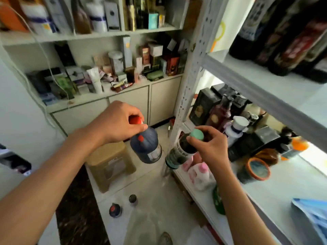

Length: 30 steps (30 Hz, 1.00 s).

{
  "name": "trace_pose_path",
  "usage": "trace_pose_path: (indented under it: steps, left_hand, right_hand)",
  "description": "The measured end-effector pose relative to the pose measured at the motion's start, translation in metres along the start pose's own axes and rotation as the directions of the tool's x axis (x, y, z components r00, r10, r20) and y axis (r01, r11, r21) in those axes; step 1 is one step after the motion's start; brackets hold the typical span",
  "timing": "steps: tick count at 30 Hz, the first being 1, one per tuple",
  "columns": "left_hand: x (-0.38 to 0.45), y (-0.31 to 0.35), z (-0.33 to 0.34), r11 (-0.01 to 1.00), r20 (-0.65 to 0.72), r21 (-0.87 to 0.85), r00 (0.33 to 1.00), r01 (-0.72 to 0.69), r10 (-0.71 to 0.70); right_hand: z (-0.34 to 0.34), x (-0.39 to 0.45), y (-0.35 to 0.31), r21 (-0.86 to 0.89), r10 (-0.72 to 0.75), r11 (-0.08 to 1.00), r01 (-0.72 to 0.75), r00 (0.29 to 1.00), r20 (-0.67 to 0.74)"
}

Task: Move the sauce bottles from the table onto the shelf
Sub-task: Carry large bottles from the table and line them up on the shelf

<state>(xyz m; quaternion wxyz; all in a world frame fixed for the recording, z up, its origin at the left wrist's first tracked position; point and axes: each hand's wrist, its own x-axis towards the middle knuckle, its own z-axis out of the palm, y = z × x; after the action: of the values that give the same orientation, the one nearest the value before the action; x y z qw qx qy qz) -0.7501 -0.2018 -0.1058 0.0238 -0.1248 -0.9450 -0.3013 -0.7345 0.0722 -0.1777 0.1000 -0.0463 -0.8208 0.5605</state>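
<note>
My left hand [118, 121] grips the red cap of a large dark sauce bottle [146, 147], which hangs in the air over the floor. My right hand [210, 147] holds a smaller dark bottle [178, 154] by its pale green cap, beside the white upright of the metal shelf [283, 183]. Both bottles are clear of any surface. The middle shelf board lies just right of my right hand, and the upper shelf [256, 80] carries several dark bottles [283, 38].
Two small dark bottles [115, 210] [133, 199] stand on the floor below. A tan plastic canister [109, 165] sits under my left forearm. An orange-rimmed tub [257, 169], pink bottles [200, 174] and dark boxes [203, 106] crowd the middle shelf. A cluttered wall cabinet [106, 92] stands behind.
</note>
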Motion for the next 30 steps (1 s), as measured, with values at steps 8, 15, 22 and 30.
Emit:
trace_pose_path:
  steps: [8,15,22,30]
  left_hand:
    - [0.023,0.082,-0.063,0.949,0.078,-0.069,0.947,-0.306,0.311]
    - [0.038,0.172,-0.096,0.866,0.066,-0.151,0.869,-0.476,0.49]
    - [0.064,0.272,-0.129,0.812,0.165,-0.041,0.797,-0.582,0.58]
    - [0.106,0.373,-0.128,0.781,0.201,0.049,0.772,-0.622,0.603]
  right_hand:
    - [-0.077,-0.011,-0.099,0.038,-0.143,0.987,0.159,0.952,-0.269]
    - [-0.141,-0.02,-0.153,-0.01,-0.297,0.947,0.321,0.862,-0.411]
    - [-0.218,-0.014,-0.194,-0.053,-0.371,0.916,0.397,0.791,-0.487]
    - [-0.299,0.014,-0.221,-0.15,-0.435,0.898,0.414,0.784,-0.443]
